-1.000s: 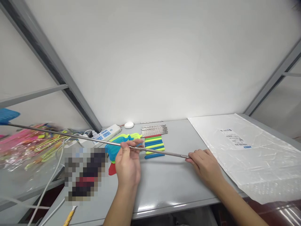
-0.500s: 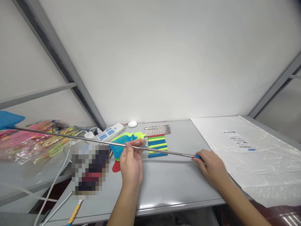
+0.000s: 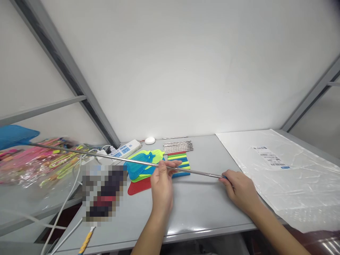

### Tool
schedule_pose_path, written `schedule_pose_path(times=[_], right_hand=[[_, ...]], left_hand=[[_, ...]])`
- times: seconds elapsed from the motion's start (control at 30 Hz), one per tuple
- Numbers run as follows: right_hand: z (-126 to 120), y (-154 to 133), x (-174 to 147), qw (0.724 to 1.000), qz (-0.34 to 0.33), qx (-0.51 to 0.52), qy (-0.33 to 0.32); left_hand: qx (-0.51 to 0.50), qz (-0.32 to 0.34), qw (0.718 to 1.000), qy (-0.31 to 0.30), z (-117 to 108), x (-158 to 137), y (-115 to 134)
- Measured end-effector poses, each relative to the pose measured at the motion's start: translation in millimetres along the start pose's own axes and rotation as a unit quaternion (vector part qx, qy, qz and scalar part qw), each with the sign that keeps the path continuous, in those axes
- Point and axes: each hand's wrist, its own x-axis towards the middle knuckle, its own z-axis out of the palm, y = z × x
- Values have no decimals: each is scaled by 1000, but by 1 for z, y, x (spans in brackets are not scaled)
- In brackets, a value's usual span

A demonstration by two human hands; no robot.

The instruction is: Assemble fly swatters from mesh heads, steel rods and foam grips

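Observation:
A long fly swatter [image 3: 119,159] stretches across the view, its metal rod extended and tilted down to the right. Its blue paddle [image 3: 18,136] is at the far left, partly cut off by the frame edge. My left hand [image 3: 162,177] pinches the rod near its middle. At the other end, my right hand [image 3: 237,186] is closed around the blue grip, most of which is hidden by the fingers. Behind my left hand lie loose swatter heads in blue, yellow-green and red [image 3: 138,187]. Beyond them are several metal rods [image 3: 177,146] and coloured grip tubes [image 3: 177,156].
A power strip [image 3: 126,149] and a white rounded device [image 3: 150,140] sit at the back. Bagged colourful items [image 3: 61,156] fill the left side, with white cables hanging down. A white plastic-wrapped package [image 3: 265,184] covers the table's right. A pixelated area [image 3: 105,193] lies front left.
My left hand has slid right along the rod, nearer my right hand. The blue paddle has shifted slightly right. My right hand stays nearly in place on the grip.

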Motion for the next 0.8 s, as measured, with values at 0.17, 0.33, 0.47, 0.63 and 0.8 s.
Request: schedule_pose_path(times=[0.17, 0.33, 0.47, 0.63, 0.8], right_hand=[[1, -11, 3, 1000, -7, 18, -10], [0, -7, 2, 999, 3, 33, 0], [0, 0, 0, 998, 23, 61, -11], [0, 7, -3, 997, 30, 70, -21], [-1, 6, -3, 997, 15, 72, -33]], left_hand=[[88, -61, 988, -108, 23, -22, -11], [128, -52, 980, -142, 12, -14, 0], [171, 38, 984, -30, -23, 8, 22], [245, 42, 968, -33, -48, 22, 41], [230, -25, 962, -144, -42, 18, 30]])
